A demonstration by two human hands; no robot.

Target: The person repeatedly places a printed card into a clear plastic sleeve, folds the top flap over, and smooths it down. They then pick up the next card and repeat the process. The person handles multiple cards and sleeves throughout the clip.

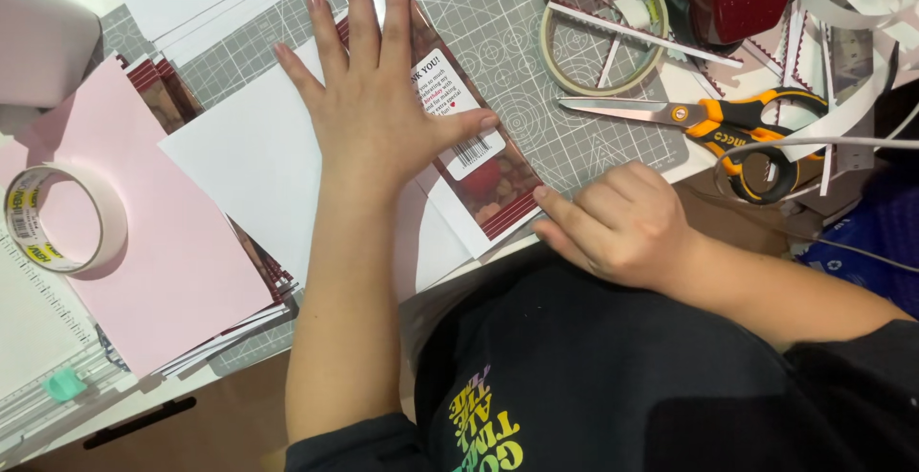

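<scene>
The left hand (pixel 373 108) lies flat with fingers spread, pressing a white sheet (pixel 249 161) over a dark red printed card (pixel 479 170) on the grey cutting mat (pixel 536 118). The right hand (pixel 617 223) is loosely curled, holding nothing, its forefinger touching the card's lower corner. If the pressing palm eases, the sheet could slide askew — the scissors (pixel 728 123) lie near, blades apart.

The person wears a black short-sleeved T-shirt (pixel 613 386) with blocky lettering printed on the chest in bands running from yellow through green to pink. Both forearms are bare, and the left hand (pixel 369 113) and right hand (pixel 622 223) carry no rings, watch or gloves.
</scene>
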